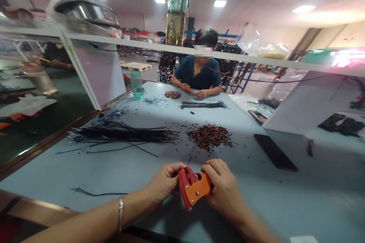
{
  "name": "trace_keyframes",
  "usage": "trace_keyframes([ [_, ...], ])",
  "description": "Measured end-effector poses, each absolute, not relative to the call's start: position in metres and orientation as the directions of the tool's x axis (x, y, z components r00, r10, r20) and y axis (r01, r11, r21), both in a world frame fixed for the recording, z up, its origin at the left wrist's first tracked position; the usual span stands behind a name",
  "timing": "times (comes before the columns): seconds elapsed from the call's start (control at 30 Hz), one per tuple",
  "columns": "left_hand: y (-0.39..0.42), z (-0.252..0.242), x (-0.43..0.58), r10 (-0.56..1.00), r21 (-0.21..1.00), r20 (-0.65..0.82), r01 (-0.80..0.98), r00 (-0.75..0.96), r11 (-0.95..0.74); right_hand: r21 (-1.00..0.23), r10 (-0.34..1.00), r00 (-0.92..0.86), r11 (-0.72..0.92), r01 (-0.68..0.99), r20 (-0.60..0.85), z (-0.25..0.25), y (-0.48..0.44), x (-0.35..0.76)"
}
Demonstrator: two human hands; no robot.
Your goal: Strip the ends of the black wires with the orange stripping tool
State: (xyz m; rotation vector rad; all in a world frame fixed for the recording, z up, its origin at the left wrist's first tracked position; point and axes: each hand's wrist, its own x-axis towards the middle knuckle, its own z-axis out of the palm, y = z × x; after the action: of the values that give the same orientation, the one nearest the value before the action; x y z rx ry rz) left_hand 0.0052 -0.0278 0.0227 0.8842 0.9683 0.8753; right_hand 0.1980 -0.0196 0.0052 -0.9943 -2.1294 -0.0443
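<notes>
My right hand (pixel 224 186) is wrapped round the handles of a red and orange wire stripper (pixel 196 190), held above the table's near side. At the jaw end my left hand (pixel 165 182) is closed in a pinch. A black wire (pixel 98 194) with a blue-tipped end runs in behind my left wrist towards those fingers; its far end is hidden. Beyond my hands lie a big bundle of black wires (pixel 128 135) and a heap of small dark and copper-coloured cut pieces (pixel 210 136).
A dark phone (pixel 275 152) lies at the right. Across the table (pixel 285 205) a person (pixel 198 72) holds a red tool near a smaller wire bundle (pixel 202 104). A green bottle (pixel 137 85) stands far left. A white shelf rail (pixel 154 46) spans overhead.
</notes>
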Motion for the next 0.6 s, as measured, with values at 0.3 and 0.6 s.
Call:
trace_keyframes([
  [0.3, -0.028, 0.026, 0.011, 0.899, 0.916, -0.293, -0.172, 0.326, 0.361, -0.303, 0.632, -0.403, 0.718, 0.627, 0.663, 0.006, -0.018, 0.195],
  [0.6, -0.031, 0.034, 0.016, 0.896, 0.889, -0.315, -0.234, 0.313, 0.394, -0.298, 0.602, -0.385, 0.735, 0.609, 0.699, 0.006, -0.018, 0.193],
])
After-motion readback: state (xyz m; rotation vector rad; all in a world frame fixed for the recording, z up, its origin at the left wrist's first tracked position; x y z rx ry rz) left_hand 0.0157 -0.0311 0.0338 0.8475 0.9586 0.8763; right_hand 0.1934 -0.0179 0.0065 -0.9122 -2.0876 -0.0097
